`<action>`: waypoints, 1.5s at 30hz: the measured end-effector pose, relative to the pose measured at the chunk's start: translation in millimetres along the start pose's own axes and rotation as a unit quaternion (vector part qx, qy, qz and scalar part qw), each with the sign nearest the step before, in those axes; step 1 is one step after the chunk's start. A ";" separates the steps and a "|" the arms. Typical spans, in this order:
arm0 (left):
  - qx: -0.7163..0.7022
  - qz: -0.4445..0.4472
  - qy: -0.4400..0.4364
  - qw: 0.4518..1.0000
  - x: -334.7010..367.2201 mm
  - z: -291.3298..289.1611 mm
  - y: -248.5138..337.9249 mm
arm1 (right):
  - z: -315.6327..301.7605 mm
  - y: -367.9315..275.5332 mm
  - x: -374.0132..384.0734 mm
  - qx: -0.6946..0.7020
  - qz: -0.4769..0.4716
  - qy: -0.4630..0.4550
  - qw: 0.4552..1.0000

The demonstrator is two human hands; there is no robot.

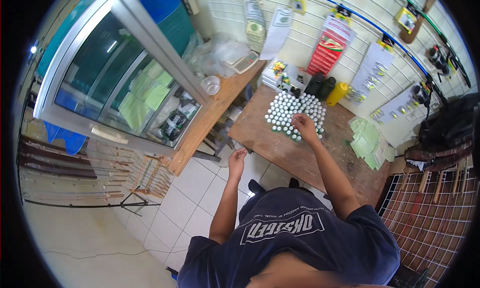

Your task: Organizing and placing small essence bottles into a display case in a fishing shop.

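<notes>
White-capped bottles stand upright on the brown table, under and just past the right hand, with their caps pointing up. That hand's fingers are bent, but they look too small to tell if they grip a bottle. The left hand is half open, beside the table. Green papers lie right of the right hand.

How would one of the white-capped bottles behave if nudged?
The white-capped bottles stand grouped, so a nudge would probably shift neighbours. Those at the cluster's edge, near the right hand, lack support on one side and might tip. They look round from above, so a fallen one could roll.
</notes>
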State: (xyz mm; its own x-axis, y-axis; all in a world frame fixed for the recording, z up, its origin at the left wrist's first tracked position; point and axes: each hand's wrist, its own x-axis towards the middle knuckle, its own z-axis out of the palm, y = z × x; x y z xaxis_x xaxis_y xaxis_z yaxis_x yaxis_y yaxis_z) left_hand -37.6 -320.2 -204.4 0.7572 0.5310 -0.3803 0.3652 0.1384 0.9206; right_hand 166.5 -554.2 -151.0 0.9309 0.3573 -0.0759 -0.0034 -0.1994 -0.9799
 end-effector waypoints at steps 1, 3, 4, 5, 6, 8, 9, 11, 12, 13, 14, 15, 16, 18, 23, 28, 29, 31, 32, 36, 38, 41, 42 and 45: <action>0.011 0.016 -0.024 1.000 1.7 18.4 6.0 | -22.2 2.7 -5.7 0.014 0.025 0.062 0.998; 0.024 0.031 -0.053 0.998 4.1 56.2 14.2 | -60.9 29.6 -11.2 0.026 0.038 0.124 0.991; 0.033 0.064 -0.078 0.994 2.9 72.4 13.0 | -75.9 46.3 -16.4 0.038 0.052 0.175 0.983; 0.043 0.095 -0.101 0.989 -0.4 86.2 9.3 | -88.0 57.5 -22.9 0.039 0.059 0.177 0.982; 0.047 0.089 -0.104 0.990 -4.9 102.4 4.6 | -99.6 69.1 -28.7 0.058 0.081 0.191 0.977; 0.043 0.059 -0.136 0.988 -10.6 131.2 -9.9 | -108.9 90.3 -39.9 0.082 0.109 0.203 0.970; 0.050 0.053 -0.135 0.988 -14.1 142.6 -18.2 | -109.8 101.0 -47.3 0.078 0.104 0.212 0.969; 0.030 0.051 -0.139 0.989 -15.8 169.1 -32.2 | -112.7 122.2 -55.0 0.074 0.100 0.220 0.968; 0.032 0.103 -0.120 0.987 -18.5 181.2 -37.4 | -112.3 132.6 -58.7 0.042 0.121 0.214 0.968; 0.034 0.102 -0.122 0.987 -17.9 192.8 -39.4 | -113.6 147.2 -59.9 0.009 0.140 0.210 0.968; 0.028 0.079 -0.130 0.988 -19.4 202.1 -40.5 | -112.0 156.8 -61.3 -0.015 0.121 0.209 0.970; 0.022 0.056 -0.137 0.989 -20.7 210.9 -41.4 | -114.2 165.5 -63.0 -0.014 0.123 0.210 0.970; 0.024 0.050 -0.130 0.990 -23.8 213.9 -44.0 | -105.9 165.6 -65.5 -0.042 0.095 0.199 0.974; 0.026 0.058 -0.095 0.993 -29.0 225.9 -41.6 | -101.7 159.3 -68.1 -0.071 0.068 0.192 0.976; 0.003 0.049 -0.099 0.994 -31.9 256.9 -36.3 | -105.9 156.1 -64.7 -0.079 0.062 0.193 0.976; -0.023 0.004 -0.128 0.991 -29.5 272.8 -27.8 | -97.8 130.0 -72.3 -0.118 0.091 0.203 0.968; 0.012 0.017 -0.134 0.991 -27.8 273.1 -31.0 | -95.7 125.2 -73.1 -0.129 0.101 0.192 0.968; 0.047 0.033 -0.144 0.988 -24.4 272.6 -36.0 | -91.5 122.1 -73.4 -0.141 0.111 0.186 0.966; 0.072 0.050 -0.160 0.983 -23.1 272.9 -38.0 | -89.4 123.7 -72.8 -0.165 0.130 0.176 0.962; 0.121 0.058 -0.191 0.972 -12.3 276.0 -41.9 | -85.6 124.6 -74.7 -0.254 0.148 0.161 0.942; 0.111 0.071 -0.185 0.974 -7.7 273.7 -47.2 | -83.3 116.6 -74.4 -0.251 0.147 0.164 0.943; 0.161 0.071 -0.199 0.964 -2.4 271.4 -48.1 | -79.5 111.1 -73.1 -0.246 0.152 0.165 0.943; 0.156 0.068 -0.212 0.962 -1.8 270.0 -47.7 | -77.8 110.3 -71.7 -0.246 0.158 0.161 0.943; 0.168 0.060 -0.226 0.958 -4.5 270.9 -40.3 | -77.2 113.5 -69.8 -0.244 0.158 0.166 0.942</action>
State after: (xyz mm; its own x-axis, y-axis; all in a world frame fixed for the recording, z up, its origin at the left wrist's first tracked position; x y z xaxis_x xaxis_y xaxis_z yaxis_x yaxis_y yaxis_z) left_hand 91.0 -554.6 -263.9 0.9343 0.0988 -0.3424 0.3561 -0.2184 0.9086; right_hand 129.3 -672.2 -242.7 0.9749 -0.0783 -0.2085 -0.2060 -0.6730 -0.7104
